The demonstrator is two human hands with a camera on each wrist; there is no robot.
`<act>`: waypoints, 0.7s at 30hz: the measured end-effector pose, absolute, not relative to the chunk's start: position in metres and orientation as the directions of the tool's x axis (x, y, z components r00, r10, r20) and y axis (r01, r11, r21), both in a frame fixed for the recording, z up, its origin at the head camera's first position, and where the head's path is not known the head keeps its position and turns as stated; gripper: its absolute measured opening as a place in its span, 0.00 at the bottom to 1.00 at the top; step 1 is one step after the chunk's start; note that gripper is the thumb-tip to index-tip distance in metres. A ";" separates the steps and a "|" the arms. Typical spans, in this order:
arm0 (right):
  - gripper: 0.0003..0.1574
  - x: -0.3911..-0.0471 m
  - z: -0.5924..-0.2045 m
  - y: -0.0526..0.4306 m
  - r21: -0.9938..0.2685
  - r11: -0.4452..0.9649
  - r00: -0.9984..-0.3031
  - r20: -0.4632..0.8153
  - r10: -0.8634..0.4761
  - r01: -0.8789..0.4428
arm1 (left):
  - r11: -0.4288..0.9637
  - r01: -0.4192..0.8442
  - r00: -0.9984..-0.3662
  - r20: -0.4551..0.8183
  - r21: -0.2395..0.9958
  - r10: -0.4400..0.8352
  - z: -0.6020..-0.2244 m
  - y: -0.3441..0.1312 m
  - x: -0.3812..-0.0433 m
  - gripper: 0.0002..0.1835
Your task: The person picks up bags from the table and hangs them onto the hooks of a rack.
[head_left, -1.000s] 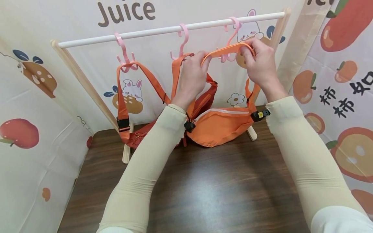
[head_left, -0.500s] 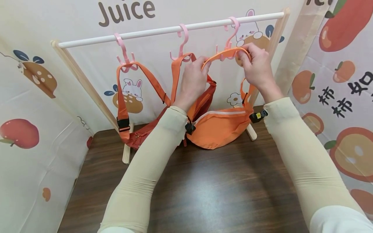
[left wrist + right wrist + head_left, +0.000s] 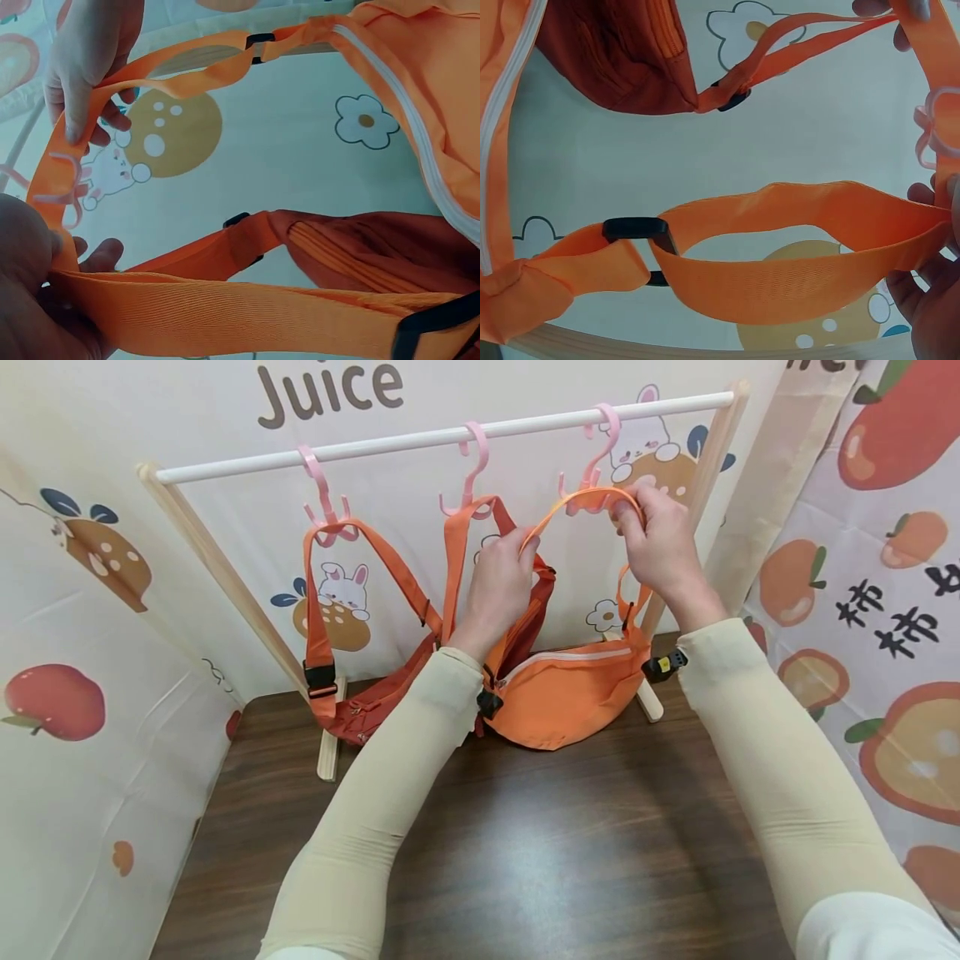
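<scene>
My left hand (image 3: pixel 498 581) and right hand (image 3: pixel 660 539) pinch the strap (image 3: pixel 553 512) of an orange waist bag (image 3: pixel 566 706), one on each side of a pink hook (image 3: pixel 600 460). Between them the strap arches at the hook's lower prongs; in the left wrist view pink prongs (image 3: pixel 66 196) show in front of it. The bag hangs low below my hands, close over the table, its white zipper facing up. In the right wrist view the strap doubles back through a black slider (image 3: pixel 635 229) beside my right fingers.
A white rail (image 3: pixel 390 443) on a wooden frame bears two more pink hooks, left (image 3: pixel 321 485) and middle (image 3: pixel 476 464). Darker red-orange waist bags (image 3: pixel 375 702) hang from these, left of the orange one. The dark wooden table (image 3: pixel 525 843) lies beneath; printed cloth walls surround it.
Both hands have lowered slightly, bringing the strap down to the right hook's prongs. The strap between them now bows in a rounder arch, and the orange bag sits a little lower.
</scene>
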State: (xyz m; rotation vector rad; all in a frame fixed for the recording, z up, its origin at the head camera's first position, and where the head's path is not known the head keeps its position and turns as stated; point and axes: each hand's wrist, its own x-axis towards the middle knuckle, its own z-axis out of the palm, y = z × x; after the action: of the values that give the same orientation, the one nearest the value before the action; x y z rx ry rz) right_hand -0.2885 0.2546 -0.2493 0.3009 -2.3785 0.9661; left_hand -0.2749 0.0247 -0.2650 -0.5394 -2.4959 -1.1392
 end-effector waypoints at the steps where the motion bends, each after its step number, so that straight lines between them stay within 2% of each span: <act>1: 0.24 -0.289 -0.251 0.255 -0.567 0.722 -0.822 0.569 -0.002 -0.395 | 0.601 0.468 -0.872 0.448 0.648 0.197 -0.267 0.024 -0.274 0.17; 6: 0.24 -0.289 -0.256 0.257 -0.549 0.736 -0.811 0.584 -0.002 -0.397 | 0.604 0.455 -0.880 0.435 0.654 0.191 -0.275 0.023 -0.273 0.17; 12: 0.25 -0.287 -0.260 0.258 -0.582 0.718 -0.835 0.551 0.003 -0.381 | 0.615 0.420 -0.900 0.392 0.668 0.190 -0.284 0.022 -0.271 0.18; 21: 0.32 -0.284 -0.265 0.258 -0.624 0.692 -0.866 0.499 -0.004 -0.363 | 0.616 0.342 -0.938 0.290 0.710 0.188 -0.292 0.021 -0.266 0.25</act>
State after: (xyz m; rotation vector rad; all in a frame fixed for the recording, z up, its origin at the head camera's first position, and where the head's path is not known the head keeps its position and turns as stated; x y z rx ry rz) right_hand -0.2840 0.2583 -0.2649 0.2825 -2.4363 1.0374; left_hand -0.2662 0.0213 -0.2915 -0.4400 -2.6522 -1.2238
